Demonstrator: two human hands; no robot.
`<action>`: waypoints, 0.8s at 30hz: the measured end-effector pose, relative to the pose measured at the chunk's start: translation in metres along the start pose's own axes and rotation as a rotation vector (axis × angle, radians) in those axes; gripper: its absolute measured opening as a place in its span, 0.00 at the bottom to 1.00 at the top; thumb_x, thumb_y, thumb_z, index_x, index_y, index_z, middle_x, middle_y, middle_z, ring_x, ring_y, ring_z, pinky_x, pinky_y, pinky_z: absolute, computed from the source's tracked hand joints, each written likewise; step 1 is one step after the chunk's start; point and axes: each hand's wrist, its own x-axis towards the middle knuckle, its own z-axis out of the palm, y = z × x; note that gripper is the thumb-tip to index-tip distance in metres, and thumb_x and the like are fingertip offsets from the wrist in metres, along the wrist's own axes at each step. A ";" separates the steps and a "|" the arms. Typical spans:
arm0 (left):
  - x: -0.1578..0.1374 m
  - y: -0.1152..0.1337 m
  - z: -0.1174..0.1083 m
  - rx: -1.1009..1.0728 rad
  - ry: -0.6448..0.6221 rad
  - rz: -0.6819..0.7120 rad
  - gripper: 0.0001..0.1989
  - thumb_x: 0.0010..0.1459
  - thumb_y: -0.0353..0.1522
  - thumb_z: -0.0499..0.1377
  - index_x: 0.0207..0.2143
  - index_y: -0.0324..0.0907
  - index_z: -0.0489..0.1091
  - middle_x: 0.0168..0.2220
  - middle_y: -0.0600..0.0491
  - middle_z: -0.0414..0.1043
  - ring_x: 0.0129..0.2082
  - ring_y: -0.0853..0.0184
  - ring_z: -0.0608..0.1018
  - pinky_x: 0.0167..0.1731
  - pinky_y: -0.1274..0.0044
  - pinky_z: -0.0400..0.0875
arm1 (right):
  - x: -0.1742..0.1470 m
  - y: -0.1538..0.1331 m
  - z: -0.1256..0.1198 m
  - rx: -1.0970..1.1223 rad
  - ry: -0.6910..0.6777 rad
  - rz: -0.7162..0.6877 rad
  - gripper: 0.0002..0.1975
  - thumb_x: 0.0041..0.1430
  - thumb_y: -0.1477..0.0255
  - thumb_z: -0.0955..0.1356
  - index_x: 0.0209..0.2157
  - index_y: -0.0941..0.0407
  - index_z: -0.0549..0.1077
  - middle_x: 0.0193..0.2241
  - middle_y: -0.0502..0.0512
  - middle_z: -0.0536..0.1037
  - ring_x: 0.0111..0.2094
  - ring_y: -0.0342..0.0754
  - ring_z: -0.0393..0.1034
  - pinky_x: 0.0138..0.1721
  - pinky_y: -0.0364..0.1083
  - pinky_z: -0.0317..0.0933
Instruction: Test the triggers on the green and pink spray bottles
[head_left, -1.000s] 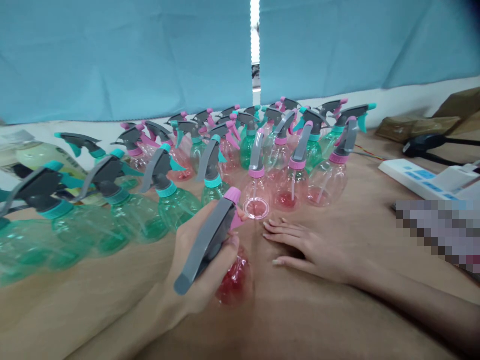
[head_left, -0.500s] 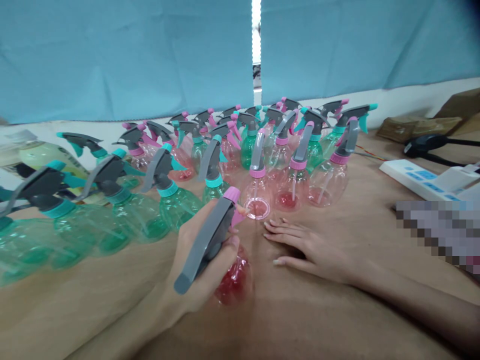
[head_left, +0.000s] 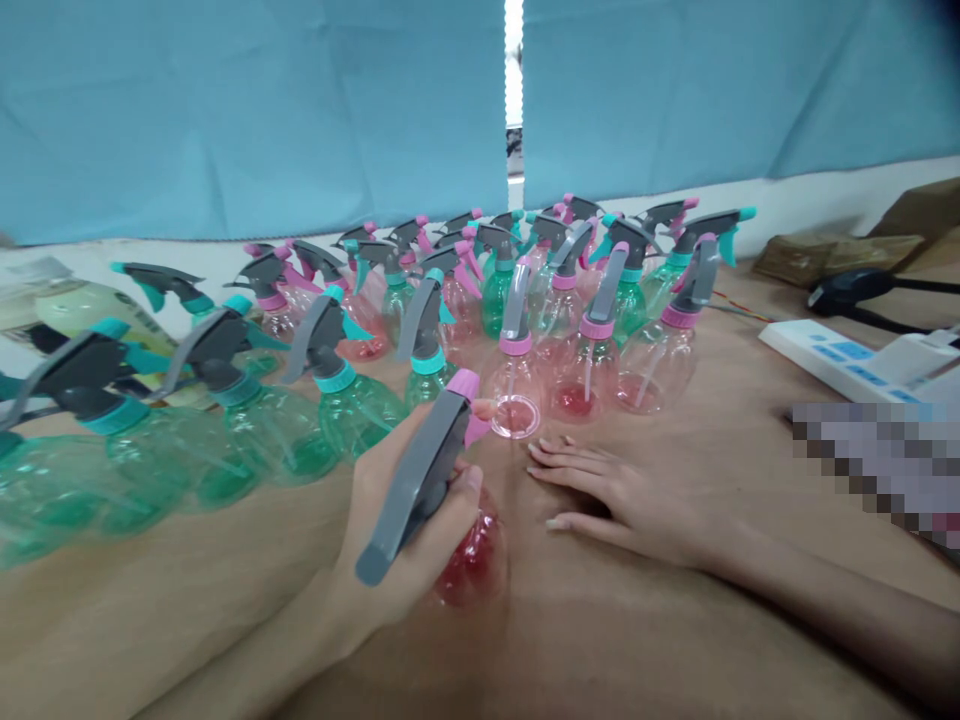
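A pink spray bottle (head_left: 474, 560) with a grey trigger head and pink nozzle stands on the brown table (head_left: 600, 640). Wrapped round its neck is my left hand (head_left: 397, 520), with a fingertip by the pink trigger. My right hand (head_left: 622, 490) lies on the table to the right of that bottle, fingers stretched out and holding nothing. Just beyond my hands is a clear pink spray bottle (head_left: 514, 385), beside another pink spray bottle (head_left: 583, 385). Left of my left hand stands a row of green spray bottles (head_left: 281, 430) with turquoise collars.
Several more pink and green spray bottles (head_left: 499, 300) crowd the back of the table, before a blue cloth (head_left: 262, 120). On the right are a white power strip (head_left: 832, 355), a black cabled object (head_left: 855, 292) and a brown package (head_left: 832, 255). A labelled bottle (head_left: 97, 310) stands far left.
The held bottle's grey head has shifted slightly to the right with my left hand. My right hand and the other bottles stay where they were.
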 end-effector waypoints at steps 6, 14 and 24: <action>-0.002 -0.004 -0.001 -0.028 -0.015 0.015 0.05 0.56 0.32 0.56 0.28 0.45 0.71 0.27 0.58 0.77 0.24 0.69 0.79 0.28 0.76 0.77 | 0.000 0.000 0.001 0.011 -0.003 0.009 0.29 0.65 0.56 0.63 0.62 0.55 0.63 0.65 0.57 0.59 0.66 0.54 0.49 0.65 0.58 0.46; -0.002 -0.004 0.000 -0.001 -0.017 -0.001 0.05 0.56 0.33 0.55 0.29 0.45 0.71 0.27 0.57 0.75 0.25 0.68 0.78 0.27 0.76 0.76 | -0.001 0.002 0.002 0.022 0.017 0.000 0.28 0.65 0.57 0.64 0.62 0.54 0.63 0.64 0.56 0.59 0.66 0.54 0.50 0.65 0.58 0.46; 0.000 -0.004 -0.001 -0.027 -0.066 -0.017 0.10 0.57 0.34 0.54 0.41 0.47 0.72 0.29 0.57 0.75 0.27 0.67 0.78 0.30 0.74 0.75 | 0.000 0.001 0.001 0.033 0.025 0.000 0.28 0.65 0.57 0.65 0.62 0.55 0.63 0.64 0.57 0.60 0.65 0.54 0.51 0.65 0.57 0.47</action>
